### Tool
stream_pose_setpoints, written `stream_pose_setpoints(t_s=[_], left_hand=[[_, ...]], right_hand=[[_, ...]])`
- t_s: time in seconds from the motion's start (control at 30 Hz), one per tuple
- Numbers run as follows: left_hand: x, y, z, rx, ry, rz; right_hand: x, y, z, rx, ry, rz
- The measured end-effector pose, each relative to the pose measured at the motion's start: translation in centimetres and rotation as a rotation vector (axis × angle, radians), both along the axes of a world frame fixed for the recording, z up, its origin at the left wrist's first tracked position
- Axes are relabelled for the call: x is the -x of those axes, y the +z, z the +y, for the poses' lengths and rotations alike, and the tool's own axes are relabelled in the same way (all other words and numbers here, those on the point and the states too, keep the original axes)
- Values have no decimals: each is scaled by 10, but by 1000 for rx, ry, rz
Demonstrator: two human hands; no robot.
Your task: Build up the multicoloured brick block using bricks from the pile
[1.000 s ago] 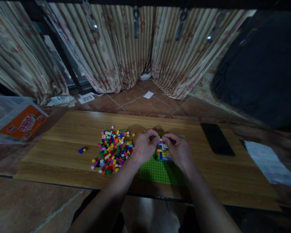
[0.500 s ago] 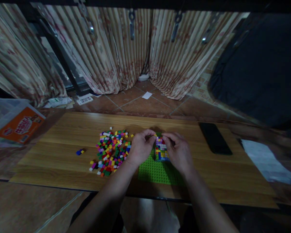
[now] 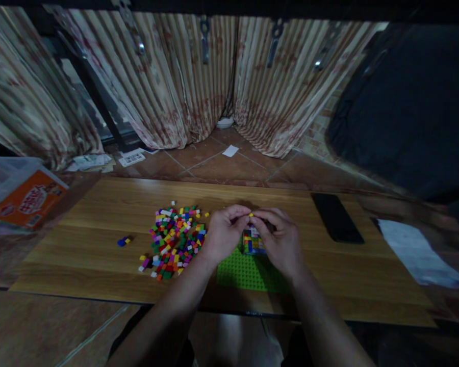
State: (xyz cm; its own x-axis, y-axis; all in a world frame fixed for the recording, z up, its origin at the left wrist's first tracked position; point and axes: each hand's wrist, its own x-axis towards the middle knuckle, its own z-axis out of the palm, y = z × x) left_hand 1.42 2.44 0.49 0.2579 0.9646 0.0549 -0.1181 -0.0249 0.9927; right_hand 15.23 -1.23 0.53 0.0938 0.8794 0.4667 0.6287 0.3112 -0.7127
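Note:
Between the fingertips of both hands is a small yellow brick (image 3: pixel 251 214). My left hand (image 3: pixel 226 229) pinches it from the left, and my right hand (image 3: pixel 280 235) closes on it from the right. Just below the fingers, a block of multicoloured bricks (image 3: pixel 253 243) stands on the green studded baseplate (image 3: pixel 248 272). My hands and wrists cover the upper part of that block and much of the baseplate. Left of my left hand lies a loose pile of small coloured bricks (image 3: pixel 172 242).
A black phone (image 3: pixel 337 218) lies on the right of the wooden table (image 3: pixel 87 229). A few blue and yellow bricks (image 3: pixel 123 241) sit apart at left. Past the table's ends are a clear plastic box with an orange label (image 3: pixel 32 199) and a white paper sheet (image 3: pixel 421 252).
The fingertips of both hands have drawn closer together above the brick block. The yellow brick now shows between them, and the hands cover more of the block's top.

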Motion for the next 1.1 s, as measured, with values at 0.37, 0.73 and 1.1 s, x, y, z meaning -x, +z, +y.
stream_pose_setpoints(t_s=[0.37, 0.73, 1.1], left_hand=[[6, -5, 4, -133, 103, 211], [4, -9, 2, -134, 66, 457], [5, -10, 1, -146, 47, 470]], right_hand=[[-25, -8, 3, 49, -52, 111], [-24, -11, 1, 152, -29, 8], [-21, -12, 8, 188, -103, 56]])
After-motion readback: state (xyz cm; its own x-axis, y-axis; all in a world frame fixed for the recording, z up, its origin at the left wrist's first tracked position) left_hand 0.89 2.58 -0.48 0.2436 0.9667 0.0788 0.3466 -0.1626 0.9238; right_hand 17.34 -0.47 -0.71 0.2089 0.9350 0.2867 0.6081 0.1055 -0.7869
